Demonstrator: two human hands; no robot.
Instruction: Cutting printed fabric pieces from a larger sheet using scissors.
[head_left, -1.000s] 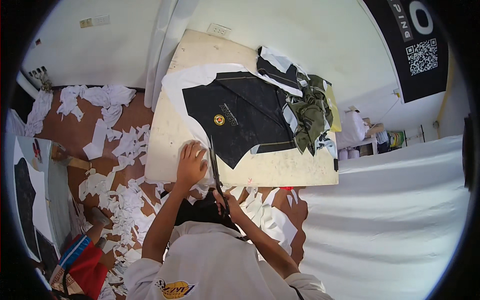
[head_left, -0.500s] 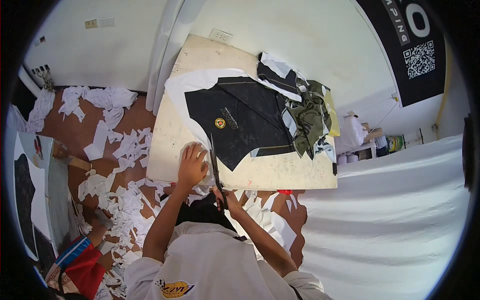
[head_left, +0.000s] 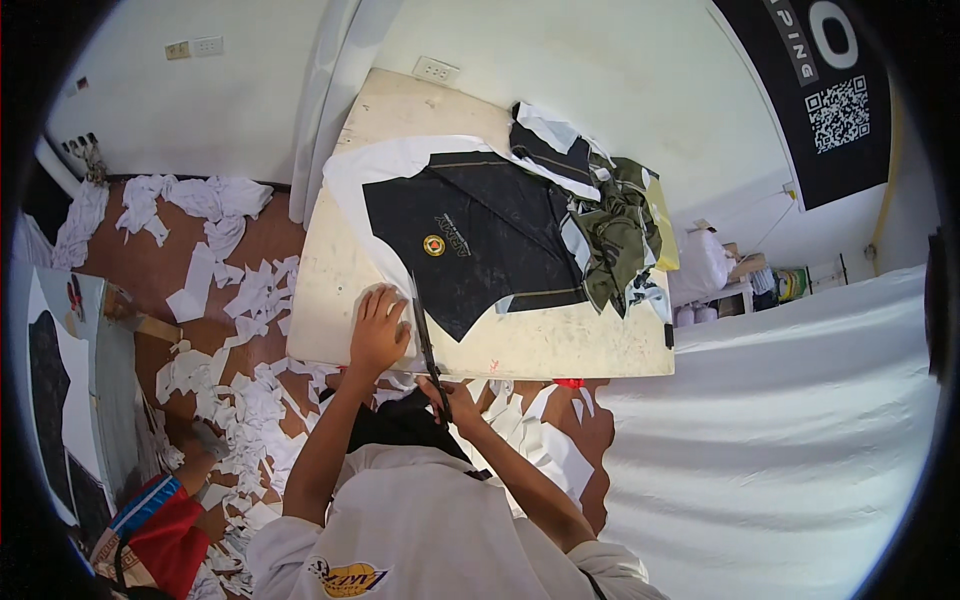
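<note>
A black fabric panel [head_left: 480,230] with a white margin and a small round emblem lies flat on the pale tabletop [head_left: 560,345]. My left hand [head_left: 378,328] rests on the white margin [head_left: 385,262] at the near left of the table, fingers stretched out and pressing it down. In my right hand [head_left: 455,405], just off the table's near edge, are long dark scissors [head_left: 424,335]. Their blades point away from me along the panel's left edge, between the black cloth and my left hand. Whether the blades are parted is hard to see.
Olive and dark cloth pieces [head_left: 620,235] are heaped at the table's far right. White scraps [head_left: 240,410] cover much of the floor at left. A grey side table [head_left: 115,370] stands there, with a red and blue cloth [head_left: 165,535] below. White sheeting [head_left: 770,440] spreads at right.
The scissors lean slightly more to the left, with their tips still by the panel's edge. The whole view has shifted a little; both hands keep nearly the same places on and beside the table.
</note>
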